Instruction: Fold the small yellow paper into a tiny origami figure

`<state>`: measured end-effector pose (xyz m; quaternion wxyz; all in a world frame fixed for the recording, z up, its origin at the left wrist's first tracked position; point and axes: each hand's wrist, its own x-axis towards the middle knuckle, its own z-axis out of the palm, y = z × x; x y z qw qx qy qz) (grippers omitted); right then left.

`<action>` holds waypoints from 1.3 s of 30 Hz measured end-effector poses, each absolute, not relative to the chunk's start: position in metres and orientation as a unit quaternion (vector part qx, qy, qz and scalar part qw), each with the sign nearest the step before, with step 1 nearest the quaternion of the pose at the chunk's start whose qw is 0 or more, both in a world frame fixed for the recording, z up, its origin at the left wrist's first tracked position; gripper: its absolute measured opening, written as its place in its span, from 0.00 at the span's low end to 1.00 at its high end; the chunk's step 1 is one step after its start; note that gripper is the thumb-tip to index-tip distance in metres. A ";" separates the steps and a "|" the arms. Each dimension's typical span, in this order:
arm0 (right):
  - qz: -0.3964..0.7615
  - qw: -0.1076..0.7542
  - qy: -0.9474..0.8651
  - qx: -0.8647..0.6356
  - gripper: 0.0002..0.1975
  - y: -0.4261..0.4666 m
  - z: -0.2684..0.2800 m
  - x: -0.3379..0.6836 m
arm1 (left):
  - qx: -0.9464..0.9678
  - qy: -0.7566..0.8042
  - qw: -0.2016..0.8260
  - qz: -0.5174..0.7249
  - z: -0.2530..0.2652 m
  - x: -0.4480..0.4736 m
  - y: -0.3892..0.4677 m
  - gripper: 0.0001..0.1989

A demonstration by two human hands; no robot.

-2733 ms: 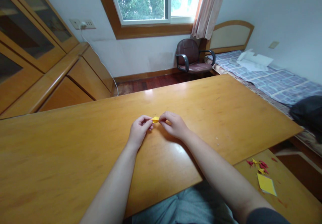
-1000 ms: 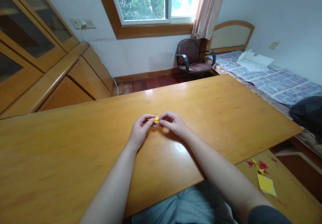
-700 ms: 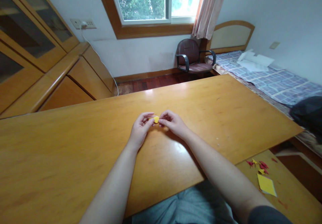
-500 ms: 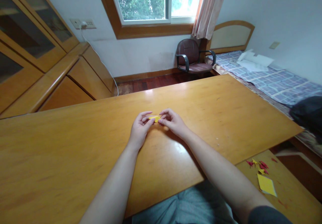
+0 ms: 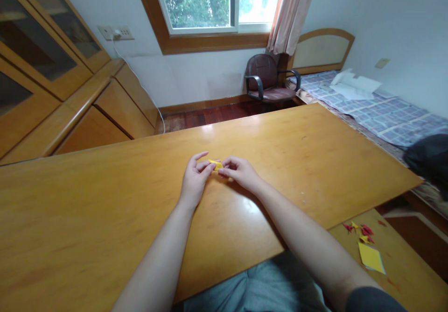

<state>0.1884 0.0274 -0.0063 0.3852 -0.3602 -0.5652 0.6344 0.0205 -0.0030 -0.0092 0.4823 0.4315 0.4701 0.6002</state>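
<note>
A small piece of folded yellow paper (image 5: 216, 165) is held between my two hands, just above the wooden table (image 5: 115, 204). My left hand (image 5: 195, 176) pinches its left side with thumb and fingers, the index finger lifted clear. At its right end, my right hand (image 5: 238, 171) has thumb and fingertips closed on the paper. The finer folds are too small to make out, and fingers cover part of it.
On a lower surface at the right lie a stack of yellow paper squares (image 5: 371, 258) and several small red and yellow folded paper pieces (image 5: 366, 231). Beyond the table stand a brown armchair (image 5: 264, 76) and a bed (image 5: 392, 109). A wooden cabinet (image 5: 80, 102) is at the left.
The folded yellow paper has tilted and shows a flatter face. My left index finger has risen away from it, and my right fingers have shifted slightly down.
</note>
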 end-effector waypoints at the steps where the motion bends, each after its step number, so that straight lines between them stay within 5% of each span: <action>1: 0.640 0.384 -0.561 -0.359 0.15 0.027 -0.006 0.188 | 0.435 0.466 0.483 0.600 -0.010 0.021 -0.003 0.27; 8: 0.656 0.404 -0.543 -0.336 0.16 0.031 -0.009 0.188 | 0.476 0.488 0.438 0.586 -0.011 0.018 -0.003 0.17; 24: 0.652 0.468 -0.524 -0.286 0.20 0.034 -0.015 0.190 | 0.493 0.476 0.467 0.559 -0.013 0.015 -0.004 0.16; 39: 0.528 0.426 -0.653 -0.336 0.05 0.030 -0.009 0.192 | 0.500 0.503 0.430 0.559 -0.010 0.015 -0.004 0.14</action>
